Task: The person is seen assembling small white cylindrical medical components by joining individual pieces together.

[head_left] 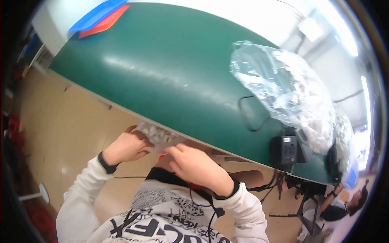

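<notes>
1. Gripping the left side of a small clear plastic bag filled with little white pieces (pixel 156 134), the left hand (pixel 129 146) has its fingers curled over the film.
2. Reaching the same bag's right side, the right hand (pixel 195 164) has bent fingers at its edge; whether they are closed on the film, I cannot tell.
3. The small bag sits between both hands, just beside the near edge of a long green smooth-topped table (pixel 162 77), above the person's lap.
4. On the table's right part lies a large, crumpled clear plastic bag holding white pieces (pixel 302 93), near a black box-shaped device (pixel 283 150) and a thin black looped cable (pixel 242 113).
5. At the far left corner, a shallow blue plastic tray (pixel 97 15) overlaps a red plastic tray (pixel 106 25).
</notes>
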